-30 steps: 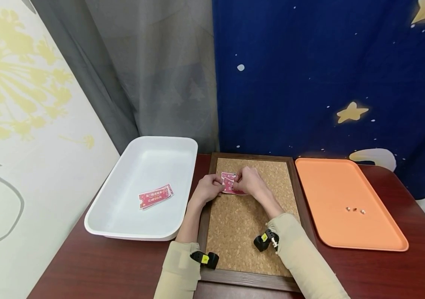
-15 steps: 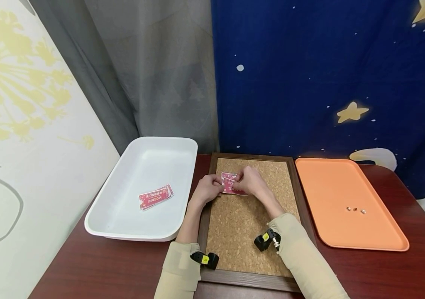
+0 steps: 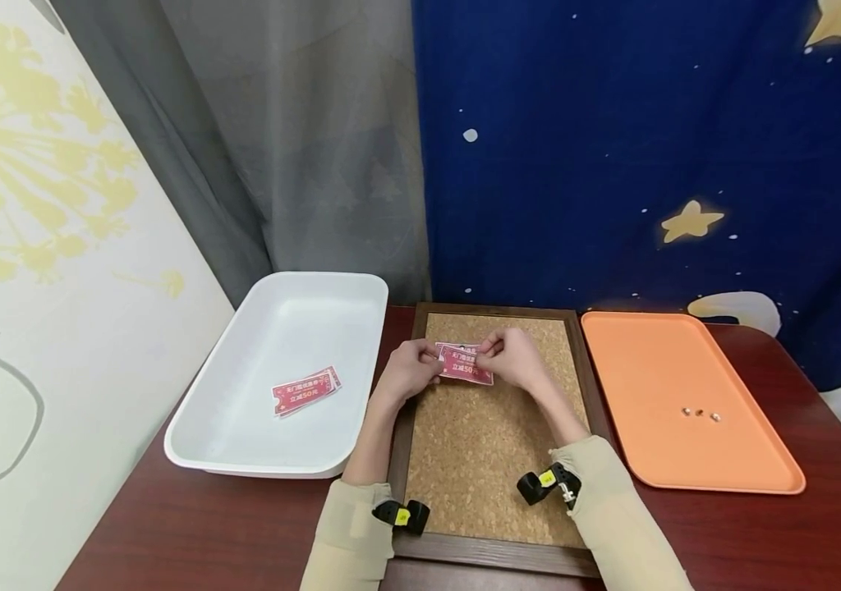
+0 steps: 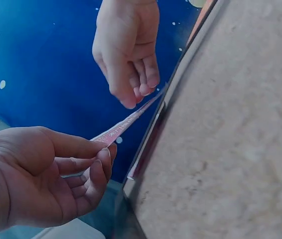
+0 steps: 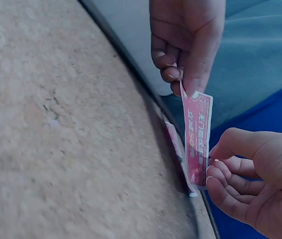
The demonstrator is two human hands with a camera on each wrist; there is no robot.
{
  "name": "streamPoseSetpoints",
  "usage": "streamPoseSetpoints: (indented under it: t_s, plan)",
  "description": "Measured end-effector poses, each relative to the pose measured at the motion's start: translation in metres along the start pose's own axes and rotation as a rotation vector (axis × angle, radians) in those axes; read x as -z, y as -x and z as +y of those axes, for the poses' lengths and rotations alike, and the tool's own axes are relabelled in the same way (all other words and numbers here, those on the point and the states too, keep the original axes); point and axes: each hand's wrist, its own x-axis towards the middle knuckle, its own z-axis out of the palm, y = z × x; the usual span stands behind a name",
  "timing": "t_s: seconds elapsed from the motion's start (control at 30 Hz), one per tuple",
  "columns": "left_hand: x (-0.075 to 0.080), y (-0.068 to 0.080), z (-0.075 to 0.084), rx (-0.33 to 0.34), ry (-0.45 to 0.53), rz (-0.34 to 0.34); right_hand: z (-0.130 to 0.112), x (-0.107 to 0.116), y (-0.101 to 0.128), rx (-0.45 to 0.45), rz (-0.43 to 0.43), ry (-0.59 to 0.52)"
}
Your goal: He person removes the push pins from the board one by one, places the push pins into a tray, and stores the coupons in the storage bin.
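My left hand pinches the left end of a red-and-white paper coupon, thumb against fingers. In the right wrist view this coupon stands away from the cork surface, tilted. A second coupon lies flat on the corkboard behind it and is mostly hidden in the head view. My right hand is at the held coupon's right side. Its thumb and forefinger pinch a tiny object right at the coupon's edge, apparently a thumbtack, mostly hidden by the fingertips.
On the left stands a deep white tub with overlapping red coupons inside. An orange tray on the right carries several tiny shiny thumbtacks. The corkboard's dark wooden frame lies on the red-brown table.
My right hand has shifted right, uncovering more of the held coupon. That coupon has risen slightly and now covers more of the one behind it. My left hand keeps its pinch.
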Motion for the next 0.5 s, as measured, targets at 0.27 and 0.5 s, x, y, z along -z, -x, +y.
streamPoseSetpoints:
  t_s: [0.27,0.5]
  plan:
    - [0.010,0.009,0.007,-0.049,0.022,-0.006,0.002,0.016,0.016,0.017,0.078,0.003]
    - [0.017,0.014,0.014,-0.069,0.060,-0.017,0.003,0.028,0.030,0.029,0.116,0.038]
